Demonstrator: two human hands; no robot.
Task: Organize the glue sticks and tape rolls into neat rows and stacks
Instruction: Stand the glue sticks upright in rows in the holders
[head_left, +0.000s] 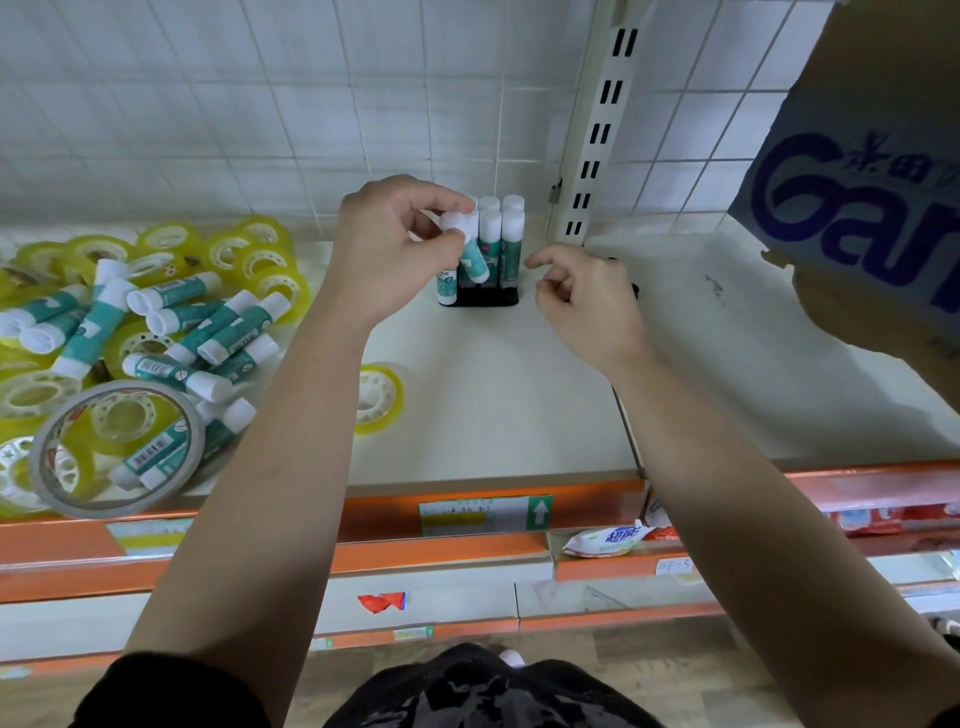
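At the front edge of the shelf (493, 405) a price label (483, 512) is seen on the orange strip; just behind it, at the left, a wide tape roll (78, 506) lies over a heap of loose glue sticks (208, 332) and yellow tape rolls (260, 260), all mixed and not yet sorted; a single tape roll (379, 397) lies apart, near the middle of the shelf.

Further in, the right hand (587, 306) is held above the shelf with loosely curled fingers, and nothing is gripped by it; the left hand (389, 249) pinches one glue stick (472, 257) by its white cap, and the stick is tilted, with its lower end beside the standing glue sticks (501, 234); these are set upright in short rows on a black base (488, 300) near the tiled wall (260, 104). A cardboard box (857, 208) is seen at the far right.

The stick is judged to be light and stiff, with a smooth plastic body that may slip; a hold at the cap is good for lowering it upright, but the cap could perhaps come off, so the body is the safer place. The narrow foot is easily tipped, and a push against the row may knock the neighbours down. The tape rolls are judged light and rigid, likely to roll on edge; they are best taken by the rim and laid flat for stacking.
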